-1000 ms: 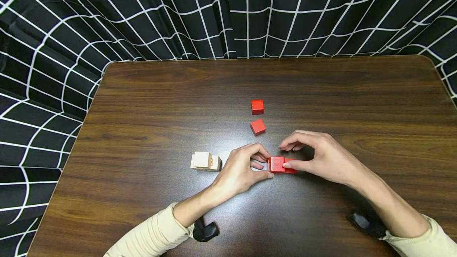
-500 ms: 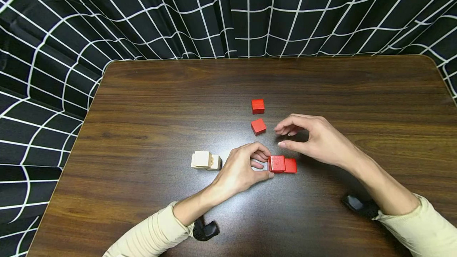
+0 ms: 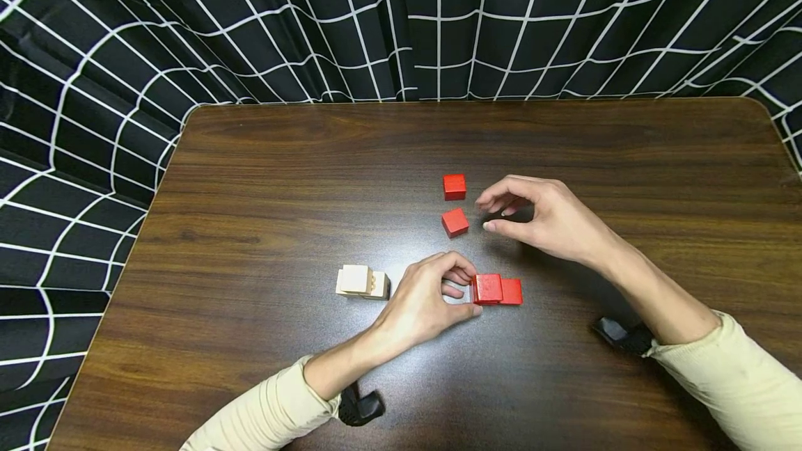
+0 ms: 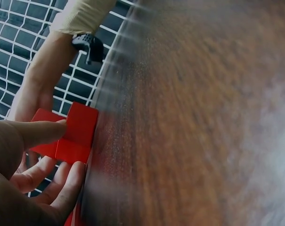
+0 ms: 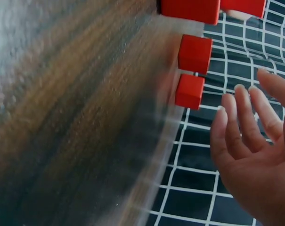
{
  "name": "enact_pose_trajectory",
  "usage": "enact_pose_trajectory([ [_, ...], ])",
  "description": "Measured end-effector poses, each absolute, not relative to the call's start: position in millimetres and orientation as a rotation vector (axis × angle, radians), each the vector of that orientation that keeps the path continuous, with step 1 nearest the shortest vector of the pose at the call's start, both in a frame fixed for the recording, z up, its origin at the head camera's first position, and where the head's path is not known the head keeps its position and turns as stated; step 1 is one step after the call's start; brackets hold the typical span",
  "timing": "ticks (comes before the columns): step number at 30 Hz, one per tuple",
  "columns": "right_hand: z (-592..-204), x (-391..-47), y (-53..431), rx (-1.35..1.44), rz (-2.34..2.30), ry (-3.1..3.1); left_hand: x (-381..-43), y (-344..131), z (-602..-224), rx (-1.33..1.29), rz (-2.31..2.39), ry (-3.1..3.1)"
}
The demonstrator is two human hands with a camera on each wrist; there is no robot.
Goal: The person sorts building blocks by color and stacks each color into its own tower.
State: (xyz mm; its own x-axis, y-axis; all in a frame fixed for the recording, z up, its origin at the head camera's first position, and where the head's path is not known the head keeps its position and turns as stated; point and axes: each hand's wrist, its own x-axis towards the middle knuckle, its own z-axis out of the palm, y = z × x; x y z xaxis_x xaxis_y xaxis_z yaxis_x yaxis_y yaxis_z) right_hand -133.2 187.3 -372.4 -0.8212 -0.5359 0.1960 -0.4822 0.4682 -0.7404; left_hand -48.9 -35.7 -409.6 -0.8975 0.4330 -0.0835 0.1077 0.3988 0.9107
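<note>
My left hand pinches a small stack of red blocks between thumb and fingers, near the middle of the table. One red cube sits higher, and a lower red block adjoins it on the right. The left wrist view shows the thumb on one side of the red blocks and fingertips on the other. Beyond the stack, my right hand hovers with loosely bent fingers, holding nothing. Just left of its fingertips lie two loose red cubes, a nearer one and a farther one.
To the left of my left hand stands a small group of cream blocks, one resting on top of others. The brown wooden table ends at a black curtain with white grid lines at the back and sides.
My right hand has let go of the red stack and moved away from me, up beside the loose red cubes. My left hand stays at the stack.
</note>
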Motion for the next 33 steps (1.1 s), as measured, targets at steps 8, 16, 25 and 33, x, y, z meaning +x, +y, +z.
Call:
enact_pose_trajectory([
  [8, -376, -146, 184, -0.836, -1.264, 2.655, -47, -37, -407, 0.461, 1.483, 2.368],
  [16, -378, -160, 181, -0.813, -1.254, 2.664, -47, -37, -405, 0.451, 1.535, 2.322],
  [25, -383, -171, 175, -0.824, -1.259, 2.663, -47, -37, -404, 0.454, 1.555, 2.312],
  [33, -386, -181, 173, -0.744, -1.192, 2.667, -47, -36, -405, 0.484, 1.520, 2.352],
])
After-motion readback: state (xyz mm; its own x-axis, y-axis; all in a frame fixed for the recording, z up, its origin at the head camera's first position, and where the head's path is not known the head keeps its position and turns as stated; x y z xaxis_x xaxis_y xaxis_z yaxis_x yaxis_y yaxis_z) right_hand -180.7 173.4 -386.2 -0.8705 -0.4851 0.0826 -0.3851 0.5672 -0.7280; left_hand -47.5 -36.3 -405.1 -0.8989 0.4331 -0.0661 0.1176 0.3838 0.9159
